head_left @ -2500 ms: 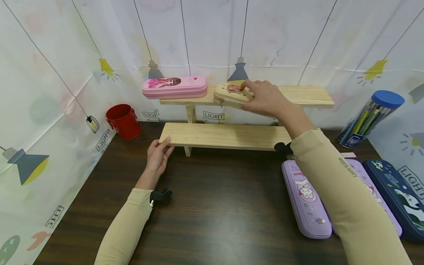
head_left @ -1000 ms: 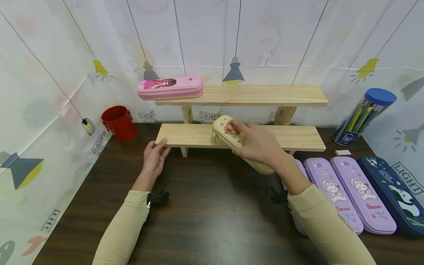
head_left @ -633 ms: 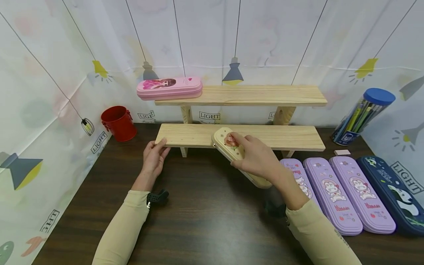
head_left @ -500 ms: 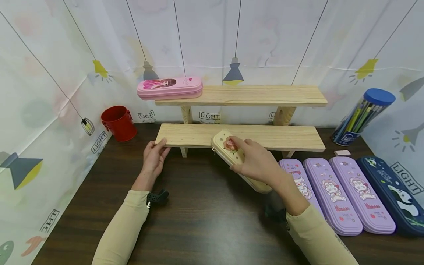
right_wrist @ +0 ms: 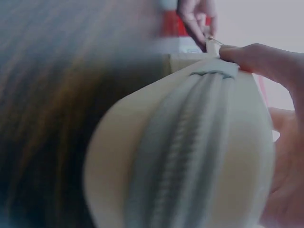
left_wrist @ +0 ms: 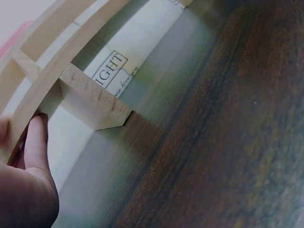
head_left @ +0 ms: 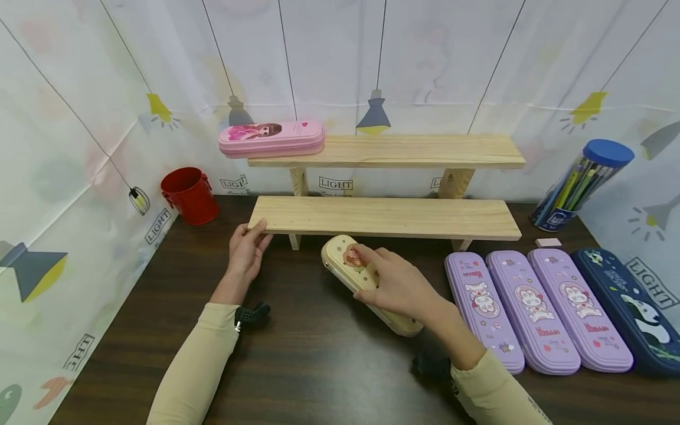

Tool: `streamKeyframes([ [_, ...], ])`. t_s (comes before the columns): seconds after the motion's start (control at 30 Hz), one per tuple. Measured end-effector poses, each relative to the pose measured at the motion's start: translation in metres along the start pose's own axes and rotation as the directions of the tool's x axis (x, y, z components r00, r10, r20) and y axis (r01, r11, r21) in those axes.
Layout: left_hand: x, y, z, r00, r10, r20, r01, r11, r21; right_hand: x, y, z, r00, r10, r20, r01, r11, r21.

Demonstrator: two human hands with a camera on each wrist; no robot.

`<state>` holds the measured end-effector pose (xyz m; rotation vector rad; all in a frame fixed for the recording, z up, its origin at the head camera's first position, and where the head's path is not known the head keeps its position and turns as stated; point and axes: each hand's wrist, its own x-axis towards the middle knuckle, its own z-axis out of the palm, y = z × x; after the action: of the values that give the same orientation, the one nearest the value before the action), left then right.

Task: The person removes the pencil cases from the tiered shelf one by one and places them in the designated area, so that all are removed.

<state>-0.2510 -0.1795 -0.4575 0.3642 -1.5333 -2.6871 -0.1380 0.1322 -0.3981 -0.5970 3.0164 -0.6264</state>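
My right hand [head_left: 401, 286] grips a cream pencil case [head_left: 340, 255] across its width, in front of the lower shelf board. The case lies at a slant, far end to the left, with a cartoon print on its lid. In the right wrist view the zipper [right_wrist: 185, 142] runs along the side of the case, and the thumb presses near its end. My left hand [head_left: 247, 251] pinches the left front corner of the wooden two-tier shelf [head_left: 382, 216], thumb on top. The left wrist view shows fingers [left_wrist: 38, 142] curled under the board's edge.
A pink pencil case [head_left: 272, 141] lies on the upper tier's left end, overhanging it. A red bucket [head_left: 190, 195] stands at left. On the right lie several purple cases [head_left: 533, 313], a dark blue panda case [head_left: 632, 313], a small pink block [head_left: 548, 242] and a pen tub [head_left: 581, 186].
My right hand has lifted the cream case off the upper tier and brought it down and toward me, past the lower board. My left hand keeps its hold on the shelf corner.
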Motion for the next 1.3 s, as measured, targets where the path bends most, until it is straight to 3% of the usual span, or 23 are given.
streamKeyframes([
  [0.17, -0.001, 0.000, 0.000, 1.000, -0.006, -0.005, 0.006, 1.000, 0.003, -0.004, 0.000, 0.005, 0.999, -0.012, 0.051, 0.014, 0.999, -0.033],
  [0.4, 0.000, 0.000, 0.000, 1.000, 0.002, 0.003, -0.002, 1.000, 0.003, -0.010, 0.002, 0.010, 0.999, -0.038, 0.039, 0.041, 0.996, -0.083],
  [0.6, -0.002, 0.001, 0.001, 1.000, 0.001, -0.006, -0.001, 1.000, -0.004, -0.016, 0.003, 0.006, 0.994, 0.024, 0.110, -0.013, 0.995, -0.099],
  [0.87, -0.001, 0.000, 0.000, 1.000, -0.004, -0.013, 0.004, 1.000, -0.003, -0.024, 0.000, -0.012, 0.971, 0.090, 0.223, -0.074, 0.994, -0.075],
  [1.3, -0.001, -0.001, 0.001, 1.000, -0.004, -0.023, 0.004, 1.000, 0.002, -0.031, 0.006, -0.024, 0.948, 0.219, 0.229, -0.202, 0.975, -0.095],
])
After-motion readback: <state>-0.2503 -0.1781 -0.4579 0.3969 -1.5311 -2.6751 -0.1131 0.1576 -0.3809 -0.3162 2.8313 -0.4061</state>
